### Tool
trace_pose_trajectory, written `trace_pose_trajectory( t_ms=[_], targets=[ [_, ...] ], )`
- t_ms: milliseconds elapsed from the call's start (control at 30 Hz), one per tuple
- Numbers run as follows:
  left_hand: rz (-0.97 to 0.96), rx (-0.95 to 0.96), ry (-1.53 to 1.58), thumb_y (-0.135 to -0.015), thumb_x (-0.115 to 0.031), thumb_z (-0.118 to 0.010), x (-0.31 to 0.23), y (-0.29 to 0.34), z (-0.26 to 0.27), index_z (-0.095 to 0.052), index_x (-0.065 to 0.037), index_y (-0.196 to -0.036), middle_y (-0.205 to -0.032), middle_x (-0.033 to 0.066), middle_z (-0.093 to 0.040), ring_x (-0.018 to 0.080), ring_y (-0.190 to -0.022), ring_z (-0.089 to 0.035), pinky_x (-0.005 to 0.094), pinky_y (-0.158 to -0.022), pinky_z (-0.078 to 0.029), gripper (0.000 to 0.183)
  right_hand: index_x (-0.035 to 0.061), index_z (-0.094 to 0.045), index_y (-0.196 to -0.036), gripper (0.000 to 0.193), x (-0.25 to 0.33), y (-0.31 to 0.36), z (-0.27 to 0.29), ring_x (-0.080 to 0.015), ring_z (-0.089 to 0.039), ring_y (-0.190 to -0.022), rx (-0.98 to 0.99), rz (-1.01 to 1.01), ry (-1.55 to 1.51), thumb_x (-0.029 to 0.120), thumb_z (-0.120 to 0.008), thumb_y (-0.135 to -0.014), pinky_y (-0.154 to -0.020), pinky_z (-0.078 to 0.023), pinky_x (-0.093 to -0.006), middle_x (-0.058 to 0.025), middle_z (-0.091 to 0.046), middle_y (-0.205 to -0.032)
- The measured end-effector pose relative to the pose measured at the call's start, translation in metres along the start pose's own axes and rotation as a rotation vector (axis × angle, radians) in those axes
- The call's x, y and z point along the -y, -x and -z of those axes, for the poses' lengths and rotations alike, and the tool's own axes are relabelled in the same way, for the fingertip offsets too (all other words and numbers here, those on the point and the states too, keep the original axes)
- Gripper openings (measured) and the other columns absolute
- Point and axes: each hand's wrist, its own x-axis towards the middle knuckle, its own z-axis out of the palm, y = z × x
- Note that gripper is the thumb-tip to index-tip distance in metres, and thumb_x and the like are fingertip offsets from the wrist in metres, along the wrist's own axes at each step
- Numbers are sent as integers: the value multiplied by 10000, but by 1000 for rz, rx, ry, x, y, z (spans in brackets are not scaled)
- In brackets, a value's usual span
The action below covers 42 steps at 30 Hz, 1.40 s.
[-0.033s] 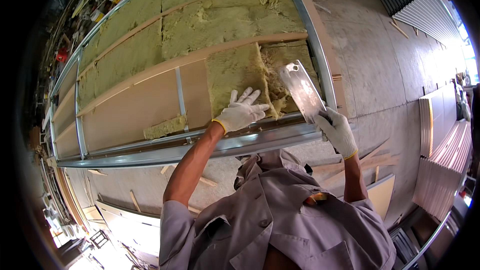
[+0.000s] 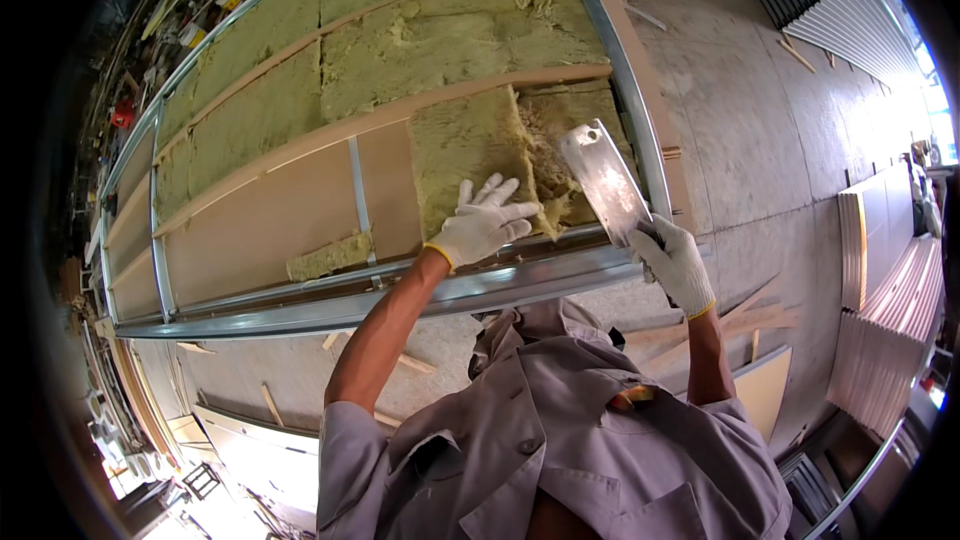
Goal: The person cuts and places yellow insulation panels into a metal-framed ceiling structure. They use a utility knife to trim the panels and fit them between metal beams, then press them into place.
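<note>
Inside the metal frame [image 2: 540, 275], my left hand [image 2: 480, 228] lay, fingers spread, on the yellowish insulation [image 2: 462, 140]; by the frame's near right corner, my right hand [image 2: 676, 262] gripped a cleaver [image 2: 607, 182].

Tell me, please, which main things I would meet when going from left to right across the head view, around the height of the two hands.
Small insulation strip → gloved left hand → cleaver-like metal blade → gloved right hand → stacked panels.
</note>
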Motion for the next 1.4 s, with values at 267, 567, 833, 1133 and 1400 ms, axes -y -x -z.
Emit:
trace_pose_trajectory(
  t_ms=[267,567,833,1133,1400],
  targets=[
    [-205,-134,-429,-893,-504,-684,4,-29,-16,-452,-149,-1555,-1623,49,-438,258,-1500,-394,607,-1243,-175,787,9,-647,-975,224,-17,10,7,-48,-531,-572,-57,-44,-65,231,-663,-1000,-504,-440,-257,-11,-607,-709],
    [-3,41,-464,-883,-326,-696,-15,-31,-6,-474,-90,-1525,-1582,112,-482,287,-1515,-376,679,-1192,-221,719,9,-680,-1003,215,-37,30,23,-70,-578,-621,-104,-70,-154,223,-664,-988,-557,-481,-266,-26,-632,-733],
    [10,-219,-445,-975,-541,-608,27,-116,42,-391,-20,-1565,-1632,176,-403,322,-1532,-350,547,-1264,-186,816,13,-680,-1026,198,-40,27,20,-72,-583,-626,-87,-83,-156,206,-649,-988,-574,-494,-272,-31,-629,-740],
    [192,-178,-608,-907,-510,-671,69,-98,24,-249,22,-1614,-1691,182,-275,348,-1571,-243,653,-1244,-91,980,5,-664,-1046,187,-33,25,13,-57,-549,-593,-156,-126,-286,185,-643,-1001,-524,-455,-240,4,-615,-756],
    [164,-282,-540,-872,-571,-683,40,-75,33,-274,-42,-1624,-1684,170,-298,339,-1572,-249,594,-1278,-74,1006,1,-652,-1007,184,-3,2,14,-41,-537,-564,-155,-91,-362,182,-621,-1020,-506,-450,-219,-15,-635,-765]
  ],
)
